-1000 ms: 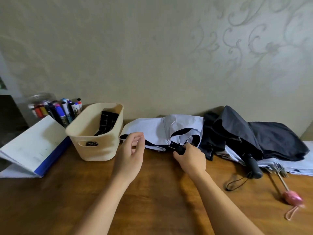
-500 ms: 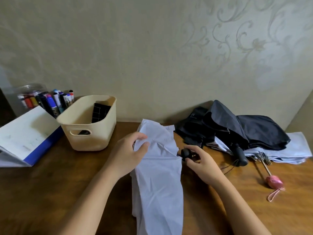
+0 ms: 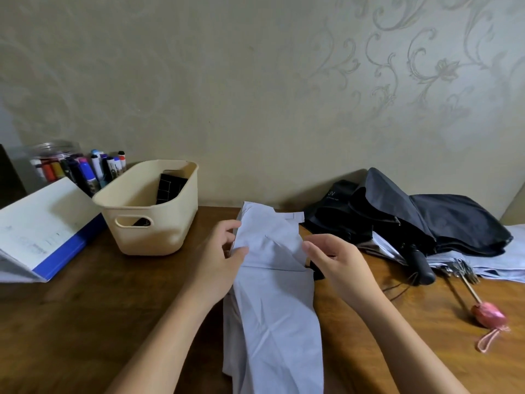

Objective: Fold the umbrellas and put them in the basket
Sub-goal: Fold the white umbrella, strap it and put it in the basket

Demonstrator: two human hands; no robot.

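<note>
The pale umbrella lies lengthwise on the table straight ahead of you, its cloth running from 12 o'clock down to 6 and off the bottom edge of the view. Your left hand pinches the cloth's left edge between thumb and fingers. Your right hand sits at the right edge with its fingers curled over a black part of the umbrella. I cannot tell whether it is clamped on anything.

The basket stands at 10 o'clock from your hands, well apart from the umbrella, with a checked item leaning inside it. A black umbrella is heaped at 2 o'clock on top of more pale cloth. A pink handle lies at 4 o'clock. A binder rests at 9 o'clock, and a jar of markers stands behind it.
</note>
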